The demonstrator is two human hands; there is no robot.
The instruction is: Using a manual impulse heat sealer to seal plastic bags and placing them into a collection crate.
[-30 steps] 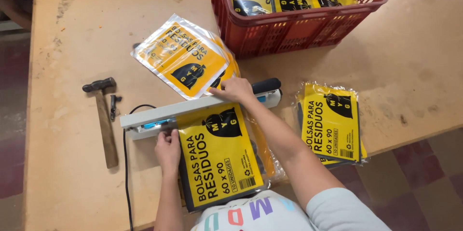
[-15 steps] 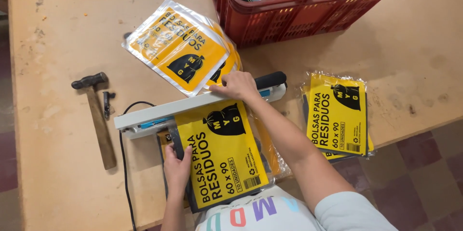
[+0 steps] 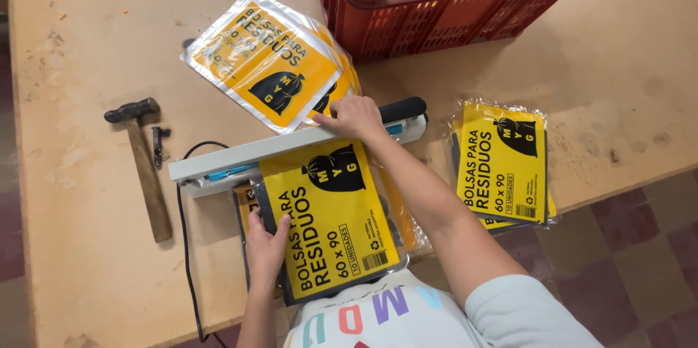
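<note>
Pressing down on the long white bar of a tabletop heat sealer (image 3: 291, 146), the person's right hand (image 3: 354, 117) lay flat and open beside its black handle. The left hand (image 3: 266, 240) rested on a yellow plastic packet with black print (image 3: 331, 217), fingers spread, steadying it with its top edge under the bar. Sealed yellow packets (image 3: 265, 61) lay just behind the sealer, another stack (image 3: 503, 162) to the right. A red plastic crate (image 3: 451, 6) and a wooden-handled hammer (image 3: 142, 162) sat on the worn wooden table (image 3: 87, 42).
</note>
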